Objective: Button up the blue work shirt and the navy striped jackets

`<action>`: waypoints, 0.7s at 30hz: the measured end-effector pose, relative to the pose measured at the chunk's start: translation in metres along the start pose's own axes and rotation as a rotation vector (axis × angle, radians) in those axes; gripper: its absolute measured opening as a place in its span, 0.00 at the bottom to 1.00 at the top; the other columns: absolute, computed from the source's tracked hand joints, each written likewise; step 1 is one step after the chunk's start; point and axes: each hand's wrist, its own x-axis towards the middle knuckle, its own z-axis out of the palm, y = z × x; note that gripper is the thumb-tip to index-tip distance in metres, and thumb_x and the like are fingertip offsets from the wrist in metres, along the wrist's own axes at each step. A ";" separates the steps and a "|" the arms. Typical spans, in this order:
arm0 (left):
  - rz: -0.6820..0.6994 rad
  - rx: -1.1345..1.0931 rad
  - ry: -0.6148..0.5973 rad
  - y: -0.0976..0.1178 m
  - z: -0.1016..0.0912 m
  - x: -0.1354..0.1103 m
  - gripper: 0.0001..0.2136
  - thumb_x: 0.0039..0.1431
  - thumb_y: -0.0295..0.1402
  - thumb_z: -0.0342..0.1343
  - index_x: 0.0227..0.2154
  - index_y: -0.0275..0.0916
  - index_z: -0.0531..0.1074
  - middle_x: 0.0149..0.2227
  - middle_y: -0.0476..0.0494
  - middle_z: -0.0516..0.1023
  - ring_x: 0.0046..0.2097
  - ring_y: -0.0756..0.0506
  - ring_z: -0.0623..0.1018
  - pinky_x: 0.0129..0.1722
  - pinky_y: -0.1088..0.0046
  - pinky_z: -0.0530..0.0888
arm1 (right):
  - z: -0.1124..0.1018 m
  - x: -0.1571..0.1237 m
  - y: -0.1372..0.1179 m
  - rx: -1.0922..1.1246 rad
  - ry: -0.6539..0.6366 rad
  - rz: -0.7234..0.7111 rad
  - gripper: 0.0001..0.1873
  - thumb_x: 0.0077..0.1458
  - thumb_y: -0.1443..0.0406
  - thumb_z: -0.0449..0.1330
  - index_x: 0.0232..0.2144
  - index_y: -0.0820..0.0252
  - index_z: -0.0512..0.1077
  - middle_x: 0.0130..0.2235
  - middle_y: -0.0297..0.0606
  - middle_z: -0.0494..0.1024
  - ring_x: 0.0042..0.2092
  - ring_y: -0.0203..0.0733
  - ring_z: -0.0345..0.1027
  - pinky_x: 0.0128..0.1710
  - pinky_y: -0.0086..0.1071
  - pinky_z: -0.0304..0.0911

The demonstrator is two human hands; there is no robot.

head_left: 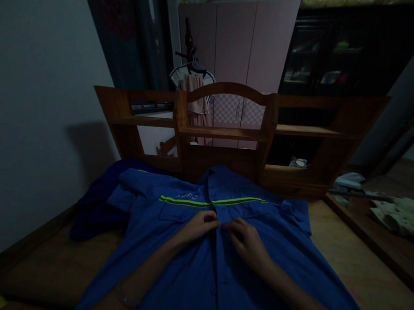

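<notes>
A blue short-sleeved work shirt (pixel 185 276) lies spread out front side up, its collar pointing away from me. Yellow-green bands cross its chest, and pale letters show above the left-hand band. On the left edge of the front opening, just below the band, my left hand (pixel 201 224) pinches the cloth. My right hand (pixel 246 241) has its fingers bent together on the opposite edge of the opening, close to the left fingertips. Whatever small part the fingertips hold is too dark to make out. Below the hands the two front edges run side by side.
Darker blue cloth (pixel 98 202) lies bunched left of the shirt by the wall. Behind the collar stands a wooden headboard with shelves (pixel 226 134). Clothes hang on a rack (pixel 189 40) beyond it. Pale cloth (pixel 401 216) lies at the right.
</notes>
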 end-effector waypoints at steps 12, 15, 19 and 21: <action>-0.061 -0.175 -0.032 0.006 -0.004 -0.002 0.15 0.51 0.42 0.59 0.28 0.35 0.66 0.25 0.49 0.71 0.27 0.51 0.73 0.28 0.77 0.67 | 0.003 -0.001 0.000 0.197 -0.022 0.158 0.16 0.59 0.62 0.54 0.48 0.56 0.72 0.37 0.37 0.70 0.32 0.35 0.63 0.32 0.29 0.60; -0.077 -0.156 -0.063 0.005 -0.003 -0.002 0.15 0.51 0.43 0.59 0.29 0.34 0.66 0.25 0.48 0.72 0.27 0.51 0.73 0.29 0.76 0.68 | -0.001 0.000 -0.003 0.087 -0.008 0.088 0.14 0.59 0.63 0.54 0.46 0.55 0.73 0.36 0.36 0.70 0.31 0.35 0.63 0.32 0.29 0.59; -0.035 -0.027 -0.082 0.008 -0.004 -0.003 0.15 0.52 0.43 0.58 0.28 0.33 0.67 0.24 0.49 0.71 0.27 0.51 0.72 0.29 0.77 0.67 | -0.005 0.002 -0.004 -0.009 -0.030 0.020 0.09 0.59 0.64 0.54 0.37 0.57 0.74 0.33 0.35 0.71 0.30 0.35 0.63 0.31 0.28 0.58; -0.022 0.065 -0.100 0.010 -0.009 -0.005 0.15 0.55 0.43 0.55 0.30 0.33 0.69 0.24 0.48 0.71 0.26 0.51 0.71 0.28 0.77 0.67 | -0.004 0.003 -0.002 -0.011 -0.063 0.008 0.09 0.59 0.64 0.54 0.34 0.58 0.74 0.31 0.34 0.71 0.31 0.35 0.64 0.31 0.28 0.57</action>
